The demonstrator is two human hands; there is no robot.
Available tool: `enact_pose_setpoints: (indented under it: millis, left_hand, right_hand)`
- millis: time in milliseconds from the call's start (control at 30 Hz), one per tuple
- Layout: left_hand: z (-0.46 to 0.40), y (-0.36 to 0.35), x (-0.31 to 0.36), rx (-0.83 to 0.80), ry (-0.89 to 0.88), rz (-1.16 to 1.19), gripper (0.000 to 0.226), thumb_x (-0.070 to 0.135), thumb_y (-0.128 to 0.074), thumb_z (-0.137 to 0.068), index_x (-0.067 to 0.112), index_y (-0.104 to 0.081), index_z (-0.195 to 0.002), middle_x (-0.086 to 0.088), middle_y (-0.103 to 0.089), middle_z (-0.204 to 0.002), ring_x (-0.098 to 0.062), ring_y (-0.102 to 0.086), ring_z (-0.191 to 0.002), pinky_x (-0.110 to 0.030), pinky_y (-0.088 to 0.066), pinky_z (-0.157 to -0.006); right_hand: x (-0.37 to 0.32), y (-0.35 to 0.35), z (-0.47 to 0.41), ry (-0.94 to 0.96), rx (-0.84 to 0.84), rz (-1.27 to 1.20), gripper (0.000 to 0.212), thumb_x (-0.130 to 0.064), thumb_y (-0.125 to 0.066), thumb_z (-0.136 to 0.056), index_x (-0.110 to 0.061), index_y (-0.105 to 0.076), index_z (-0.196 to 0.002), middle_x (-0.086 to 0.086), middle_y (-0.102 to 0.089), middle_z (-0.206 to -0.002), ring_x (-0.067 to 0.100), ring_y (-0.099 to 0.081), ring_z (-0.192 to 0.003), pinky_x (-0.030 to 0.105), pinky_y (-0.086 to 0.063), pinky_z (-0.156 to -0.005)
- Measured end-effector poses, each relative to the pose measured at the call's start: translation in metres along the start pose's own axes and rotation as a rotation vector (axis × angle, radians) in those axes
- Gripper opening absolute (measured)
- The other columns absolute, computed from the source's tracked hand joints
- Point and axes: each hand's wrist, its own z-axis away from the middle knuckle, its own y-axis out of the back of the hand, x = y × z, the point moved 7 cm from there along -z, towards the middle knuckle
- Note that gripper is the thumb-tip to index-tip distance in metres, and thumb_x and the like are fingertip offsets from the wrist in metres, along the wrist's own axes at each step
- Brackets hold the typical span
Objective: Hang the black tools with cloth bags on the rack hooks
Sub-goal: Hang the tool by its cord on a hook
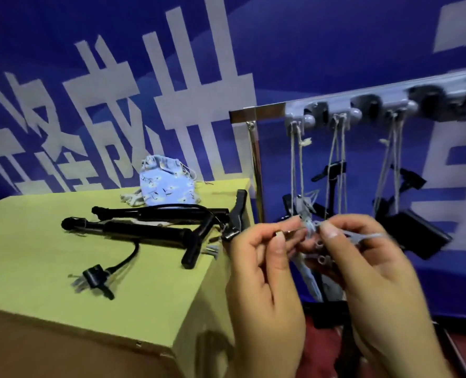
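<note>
Backdrop: blue wall banner with large white characters (pixel 150 85), behind everything.
Desk: yellow-green cardboard-topped box desk (pixel 49 268) at left, carrying the tools not yet hung.
Rack: grey hook rail on a chrome frame (pixel 335 106) at right; three twine loops already hang from its hooks, with black tools (pixel 414 230) dangling below them.
Waiting tools: long black tube-shaped tools with hoses (pixel 144 225) lie crossed on the desk; a blue flowered cloth drawstring bag (pixel 166 184) stands behind them, near the far edge.
Hands: left hand (pixel 264 274) and right hand (pixel 376 274) close together in front of the rack, both pinching a thin grey cord or tie (pixel 312 227); motion blur hides exactly what it belongs to.
Step, as judged: opening or untangling a loop for hanging.
Doing it well: spread the loop wide, keep it clear of neighbouring twine, aim for a free hook further right, lower the weight gently.
</note>
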Motion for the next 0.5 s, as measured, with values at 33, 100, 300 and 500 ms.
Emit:
enact_pose_setpoints:
  millis: [33,100,300,500]
  left_hand:
    - [0.008,-0.001,0.006,0.026,-0.023,-0.002,0.014,0.031,-0.045,-0.091,0.037,-0.057,-0.095,0.008,-0.072,-0.103,-0.019,-0.070,-0.094,-0.038,-0.056,-0.081]
    - [0.014,-0.003,0.013,0.043,-0.067,-0.019,0.015,0.032,-0.044,-0.092,0.039,-0.055,-0.099,0.009,-0.070,-0.107,-0.021,-0.069,-0.097,-0.045,-0.054,-0.083]
    - [0.020,-0.009,0.025,0.012,-0.143,-0.071,0.015,0.041,-0.043,-0.095,0.046,-0.054,-0.106,0.013,-0.069,-0.111,-0.019,-0.069,-0.098,-0.046,-0.054,-0.082]
    - [0.017,-0.004,0.021,0.023,-0.147,-0.085,0.021,0.035,-0.044,-0.095,0.051,-0.053,-0.105,0.014,-0.069,-0.110,-0.017,-0.070,-0.093,-0.045,-0.054,-0.080]
  right_hand:
    - [-0.003,0.002,0.006,-0.001,-0.005,0.000,0.008,-0.029,-0.058,-0.070,-0.029,-0.066,-0.067,0.006,-0.071,-0.071,0.012,-0.067,-0.069,0.023,-0.056,-0.063]
    - [-0.009,0.005,0.013,0.008,-0.016,0.013,0.009,-0.028,-0.058,-0.070,-0.031,-0.066,-0.068,0.004,-0.072,-0.072,0.010,-0.068,-0.071,0.022,-0.055,-0.059]
    - [-0.016,0.014,0.021,0.026,-0.005,0.057,0.017,-0.011,-0.059,-0.084,-0.020,-0.066,-0.071,0.012,-0.071,-0.079,0.014,-0.069,-0.073,0.019,-0.052,-0.051]
    - [-0.011,0.010,0.020,0.045,-0.005,0.114,0.015,-0.010,-0.059,-0.086,-0.021,-0.066,-0.077,0.009,-0.072,-0.079,0.015,-0.070,-0.076,0.020,-0.053,-0.056]
